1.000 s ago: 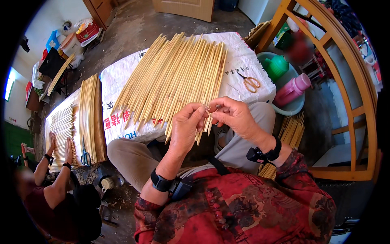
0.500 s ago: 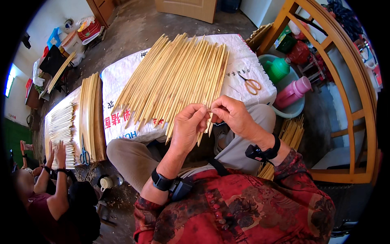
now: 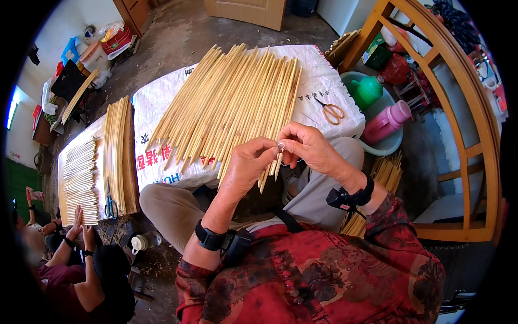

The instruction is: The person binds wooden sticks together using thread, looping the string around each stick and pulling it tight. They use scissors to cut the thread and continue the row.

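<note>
A row of pale yellow stalks point(image 3: 232, 102) lies side by side on a white woven sack point(image 3: 148, 110) in front of me. At the row's near right end, my left hand point(image 3: 247, 162) and my right hand point(image 3: 308, 150) meet with fingertips pinched together. Between them shows a small pale loop point(image 3: 280, 146) of what looks like thread. Both hands are closed on it, just over the near tips of the last stalks. Scissors point(image 3: 331, 112) with tan looped handles rest on the sack beyond my right hand.
A basin point(image 3: 398, 141) at the right holds a green jug point(image 3: 367, 92) and a pink flask point(image 3: 387, 121). A wooden frame point(image 3: 464, 135) stands beyond. More stalks point(image 3: 386, 175) lie by my right knee. At left, a co-worker's hands point(image 3: 78, 224) are beside another stalk row point(image 3: 81, 178) and blue-handled scissors point(image 3: 110, 206).
A small pale loop now shows between my fingertips; my hands stay pinched in nearly the same place. The co-worker's hands at left have lowered toward the near end of their row.
</note>
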Demonstrator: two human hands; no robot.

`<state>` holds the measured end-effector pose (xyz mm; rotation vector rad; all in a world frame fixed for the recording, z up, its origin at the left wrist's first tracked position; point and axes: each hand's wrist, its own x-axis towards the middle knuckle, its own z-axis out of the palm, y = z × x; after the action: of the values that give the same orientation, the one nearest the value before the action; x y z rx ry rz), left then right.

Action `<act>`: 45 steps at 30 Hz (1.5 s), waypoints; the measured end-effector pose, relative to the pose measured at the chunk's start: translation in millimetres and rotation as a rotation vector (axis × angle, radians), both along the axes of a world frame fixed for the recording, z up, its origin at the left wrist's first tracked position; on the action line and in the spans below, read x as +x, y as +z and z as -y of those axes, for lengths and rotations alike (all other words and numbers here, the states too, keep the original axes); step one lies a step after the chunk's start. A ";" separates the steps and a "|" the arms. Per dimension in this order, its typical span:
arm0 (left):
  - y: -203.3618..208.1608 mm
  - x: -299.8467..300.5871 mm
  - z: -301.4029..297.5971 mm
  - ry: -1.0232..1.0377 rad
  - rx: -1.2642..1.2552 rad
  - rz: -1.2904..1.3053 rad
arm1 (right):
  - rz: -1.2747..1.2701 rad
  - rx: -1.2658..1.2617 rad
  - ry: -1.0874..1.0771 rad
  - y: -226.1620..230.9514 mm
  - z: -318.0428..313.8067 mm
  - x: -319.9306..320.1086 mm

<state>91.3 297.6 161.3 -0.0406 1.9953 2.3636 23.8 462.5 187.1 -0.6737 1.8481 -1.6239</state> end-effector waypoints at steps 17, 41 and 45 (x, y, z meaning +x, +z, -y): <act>-5.5 1.5 -10.6 0.194 -0.131 -0.088 | -0.087 -0.070 -0.243 -3.4 4.9 8.9; -1.5 1.5 -9.7 0.204 -0.317 -0.190 | 0.260 -0.208 -0.255 -15.4 -11.9 -1.3; 3.8 1.5 -5.4 0.263 -0.304 -0.140 | 0.239 -0.495 -0.385 -1.6 -16.0 -3.5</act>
<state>92.8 303.0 165.1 -0.1624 2.5449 2.2312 20.2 478.5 185.5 -0.3011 1.4703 -2.3401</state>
